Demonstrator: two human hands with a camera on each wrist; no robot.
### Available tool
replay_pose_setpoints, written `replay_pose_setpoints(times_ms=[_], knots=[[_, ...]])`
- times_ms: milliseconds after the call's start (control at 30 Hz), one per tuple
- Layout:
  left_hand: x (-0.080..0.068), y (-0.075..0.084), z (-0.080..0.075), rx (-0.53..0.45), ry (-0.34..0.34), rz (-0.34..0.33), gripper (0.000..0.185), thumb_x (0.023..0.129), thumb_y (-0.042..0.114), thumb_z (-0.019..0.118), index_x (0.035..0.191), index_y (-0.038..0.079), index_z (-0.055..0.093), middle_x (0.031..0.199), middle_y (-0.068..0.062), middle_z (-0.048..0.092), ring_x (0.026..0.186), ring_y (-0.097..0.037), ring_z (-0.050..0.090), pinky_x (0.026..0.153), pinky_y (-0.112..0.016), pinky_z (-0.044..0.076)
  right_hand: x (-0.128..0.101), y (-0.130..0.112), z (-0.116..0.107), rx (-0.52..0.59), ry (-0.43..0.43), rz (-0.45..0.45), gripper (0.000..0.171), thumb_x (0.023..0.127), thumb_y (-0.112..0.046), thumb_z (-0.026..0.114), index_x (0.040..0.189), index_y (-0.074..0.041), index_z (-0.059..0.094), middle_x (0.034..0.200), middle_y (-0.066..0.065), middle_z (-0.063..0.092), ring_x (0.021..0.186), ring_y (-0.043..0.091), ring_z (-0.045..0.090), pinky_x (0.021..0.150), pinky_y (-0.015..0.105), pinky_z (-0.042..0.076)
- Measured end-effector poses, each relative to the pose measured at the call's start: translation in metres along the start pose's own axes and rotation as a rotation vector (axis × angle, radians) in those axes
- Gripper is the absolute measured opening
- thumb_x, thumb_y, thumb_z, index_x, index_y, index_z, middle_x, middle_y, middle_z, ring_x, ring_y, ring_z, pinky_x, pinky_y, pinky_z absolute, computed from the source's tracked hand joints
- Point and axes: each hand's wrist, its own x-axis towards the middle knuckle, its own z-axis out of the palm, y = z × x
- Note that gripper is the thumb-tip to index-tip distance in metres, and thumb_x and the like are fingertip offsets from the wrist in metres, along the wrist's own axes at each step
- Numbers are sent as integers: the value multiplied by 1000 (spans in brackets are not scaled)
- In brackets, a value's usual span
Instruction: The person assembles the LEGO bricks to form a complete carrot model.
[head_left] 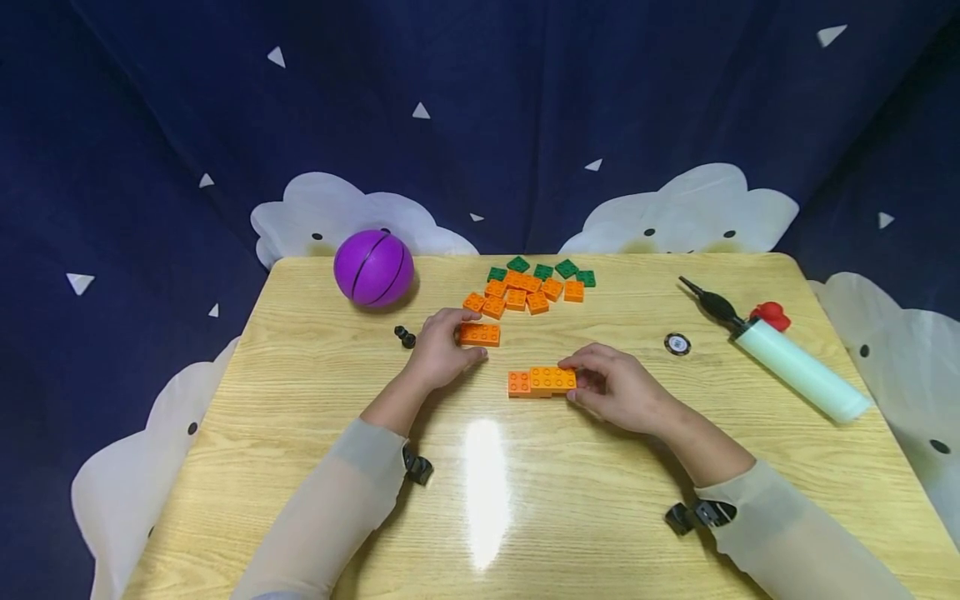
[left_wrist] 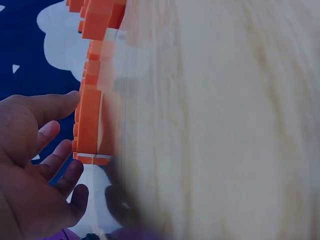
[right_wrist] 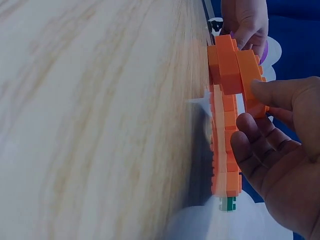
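Observation:
My left hand (head_left: 463, 335) rests on the wooden table (head_left: 300, 433) and pinches one long orange brick (head_left: 480, 335) between thumb and fingers. In the left wrist view the thumb (left_wrist: 60, 102) touches one side of that brick (left_wrist: 90, 125) and the fingers curl near the other. My right hand (head_left: 572, 379) pinches the right end of a stack of two orange bricks (head_left: 542, 382) lying on the table. In the right wrist view its thumb (right_wrist: 280, 92) and fingers close on the stack (right_wrist: 230, 65), with my left hand (right_wrist: 247, 20) beyond.
A loose pile of orange and green bricks (head_left: 528, 287) lies behind the hands. A purple ball (head_left: 373, 268) sits at the back left with a small black piece (head_left: 405, 337) near it. On the right lie a round disc (head_left: 677, 343) and a white pump (head_left: 795, 367).

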Motion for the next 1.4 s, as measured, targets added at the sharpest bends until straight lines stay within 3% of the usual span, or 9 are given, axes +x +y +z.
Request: replay_pose_setpoints(times_ms=[267,633,967,1400], knots=[[6,-4,5,14,-14,-23,56,86,22,85,138,16,63,142,-7,57,136,-31,47,117,-46,35,1,1,1,-7,-5,0,42,87,-6,82,128,-10,70,117,-1,65,86,14,60,71,27,55],[10,-8,5,57,-15,-29,39,92,13,80,129,14,68,130,-8,60,126,-27,54,114,-41,39,2,2,2,-6,-10,0,42,88,-7,82,128,-11,70,119,-1,64,87,14,61,72,27,55],[-1,-1,3,31,-25,14,36,92,17,80,127,16,70,127,-6,61,124,-27,54,111,-44,40,3,2,2,-13,-9,8,41,88,-8,82,127,-12,71,116,-2,64,85,14,60,70,26,54],[-17,17,3,-30,-54,77,35,92,15,80,125,18,71,122,1,59,102,-20,55,94,-39,46,3,1,2,-16,-7,4,41,88,-8,82,127,-11,71,115,-2,64,84,16,60,69,26,53]])
